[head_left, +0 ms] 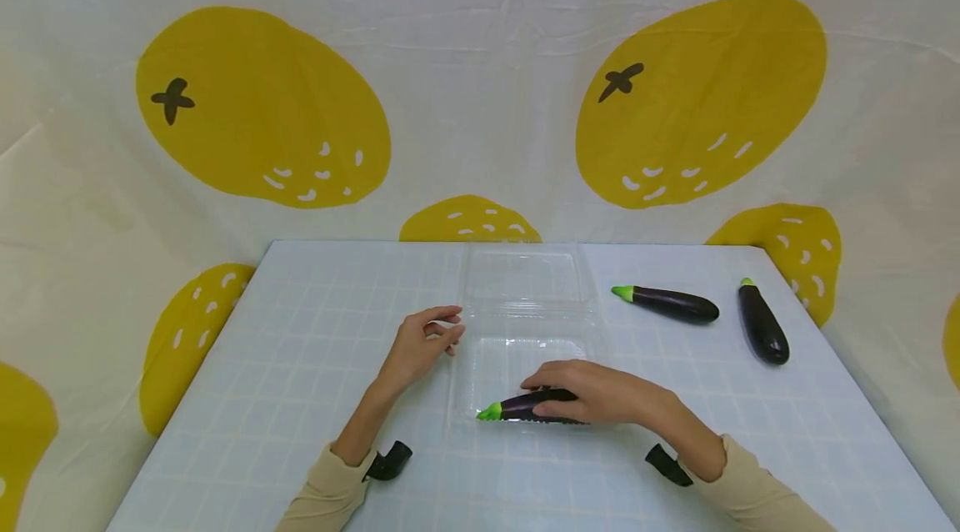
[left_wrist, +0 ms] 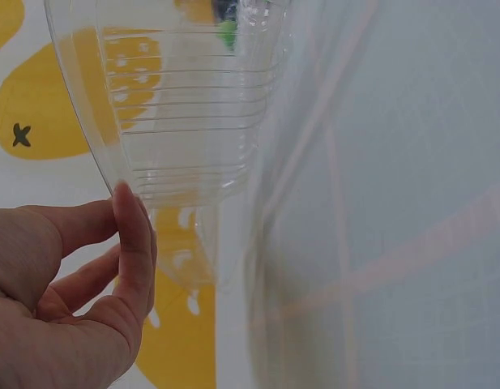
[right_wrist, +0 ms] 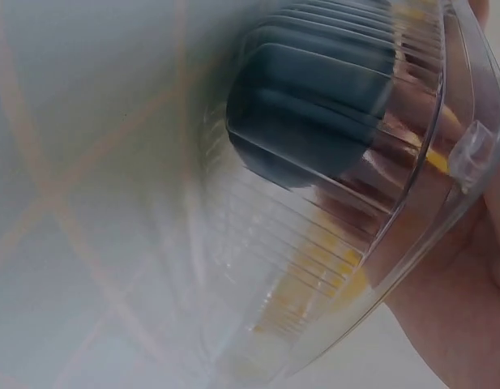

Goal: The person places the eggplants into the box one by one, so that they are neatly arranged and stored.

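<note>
A clear plastic clamshell container (head_left: 491,365) lies opened out on the table, its lid (head_left: 525,275) folded back away from me. At the near side of its base, my right hand (head_left: 600,393) grips a dark purple eggplant (head_left: 517,409) from above, green stem pointing left. The right wrist view shows the eggplant's rounded dark end (right_wrist: 306,105) through the ribbed wall, with part of the hand behind the plastic. On the container's left side, my left hand (head_left: 423,344) pinches the rim between thumb and fingers, as the left wrist view shows.
Two more eggplants lie on the right of the table: one (head_left: 675,304) beside the lid, another (head_left: 763,323) near the right edge. The table (head_left: 322,307) has a pale checked cover. Behind it hangs a white cloth (head_left: 480,98) with yellow fruit prints.
</note>
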`<state>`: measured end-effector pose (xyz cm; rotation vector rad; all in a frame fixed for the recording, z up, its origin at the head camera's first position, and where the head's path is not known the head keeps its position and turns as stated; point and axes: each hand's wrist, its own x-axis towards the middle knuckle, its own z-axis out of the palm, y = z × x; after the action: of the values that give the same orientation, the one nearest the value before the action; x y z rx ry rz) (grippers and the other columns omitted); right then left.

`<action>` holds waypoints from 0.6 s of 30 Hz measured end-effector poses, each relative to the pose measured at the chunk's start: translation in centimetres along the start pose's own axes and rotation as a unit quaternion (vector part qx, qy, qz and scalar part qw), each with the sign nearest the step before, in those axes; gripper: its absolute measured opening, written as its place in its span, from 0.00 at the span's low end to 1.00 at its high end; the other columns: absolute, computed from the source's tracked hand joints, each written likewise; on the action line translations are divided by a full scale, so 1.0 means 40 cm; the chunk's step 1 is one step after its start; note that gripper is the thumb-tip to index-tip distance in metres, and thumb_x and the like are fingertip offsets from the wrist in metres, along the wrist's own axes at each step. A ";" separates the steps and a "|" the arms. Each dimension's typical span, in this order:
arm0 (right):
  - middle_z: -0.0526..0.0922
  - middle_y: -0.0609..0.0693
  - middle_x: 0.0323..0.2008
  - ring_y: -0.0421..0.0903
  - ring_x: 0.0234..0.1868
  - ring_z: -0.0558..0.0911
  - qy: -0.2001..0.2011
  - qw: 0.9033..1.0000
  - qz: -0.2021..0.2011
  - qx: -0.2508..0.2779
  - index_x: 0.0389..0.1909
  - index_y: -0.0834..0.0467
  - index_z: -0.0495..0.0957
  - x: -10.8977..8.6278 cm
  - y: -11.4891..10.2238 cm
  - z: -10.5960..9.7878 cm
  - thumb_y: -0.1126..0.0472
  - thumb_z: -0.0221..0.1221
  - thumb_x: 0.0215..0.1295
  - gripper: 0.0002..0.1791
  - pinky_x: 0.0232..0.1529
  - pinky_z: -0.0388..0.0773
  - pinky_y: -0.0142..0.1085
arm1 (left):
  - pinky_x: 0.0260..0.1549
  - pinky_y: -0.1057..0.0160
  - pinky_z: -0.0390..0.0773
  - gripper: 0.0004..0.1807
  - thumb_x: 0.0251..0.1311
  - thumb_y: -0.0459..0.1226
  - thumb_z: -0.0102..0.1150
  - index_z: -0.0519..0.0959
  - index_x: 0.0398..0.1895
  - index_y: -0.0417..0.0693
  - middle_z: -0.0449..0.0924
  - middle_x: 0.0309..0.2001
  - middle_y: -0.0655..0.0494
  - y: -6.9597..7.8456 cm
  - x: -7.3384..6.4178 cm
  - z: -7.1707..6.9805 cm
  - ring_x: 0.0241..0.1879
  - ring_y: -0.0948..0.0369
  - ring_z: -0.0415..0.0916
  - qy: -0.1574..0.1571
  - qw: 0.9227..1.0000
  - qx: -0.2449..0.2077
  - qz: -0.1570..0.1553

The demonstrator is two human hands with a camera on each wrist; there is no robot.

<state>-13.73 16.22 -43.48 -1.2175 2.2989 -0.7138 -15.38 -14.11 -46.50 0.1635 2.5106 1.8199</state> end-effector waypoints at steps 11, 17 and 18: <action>0.84 0.49 0.55 0.46 0.57 0.81 0.069 0.997 -0.007 -0.044 0.60 0.59 0.81 -0.030 0.020 -0.028 0.52 0.57 0.79 0.19 0.59 0.80 0.44 | 0.32 0.68 0.82 0.20 0.66 0.32 0.67 0.81 0.61 0.35 0.84 0.49 0.46 -0.001 -0.001 0.000 0.26 0.58 0.82 0.002 1.000 0.010 0.000; 0.84 0.49 0.53 0.46 0.55 0.82 0.105 0.993 0.004 -0.059 0.57 0.58 0.82 -0.047 0.033 -0.046 0.56 0.60 0.77 0.14 0.58 0.81 0.44 | 0.32 0.70 0.81 0.21 0.66 0.32 0.67 0.80 0.61 0.35 0.84 0.48 0.46 0.003 -0.001 0.001 0.26 0.58 0.82 0.001 1.000 0.011 -0.001; 0.84 0.49 0.53 0.46 0.55 0.82 0.111 0.992 0.002 -0.064 0.56 0.58 0.82 -0.049 0.036 -0.048 0.57 0.60 0.76 0.14 0.57 0.81 0.44 | 0.32 0.70 0.81 0.21 0.66 0.32 0.67 0.80 0.61 0.35 0.84 0.48 0.46 0.003 -0.001 0.001 0.26 0.58 0.82 0.001 1.000 0.011 0.000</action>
<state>-14.74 19.01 -42.63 -1.2441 2.5634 -0.7437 -15.32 -14.01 -46.39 0.1614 2.5318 1.7951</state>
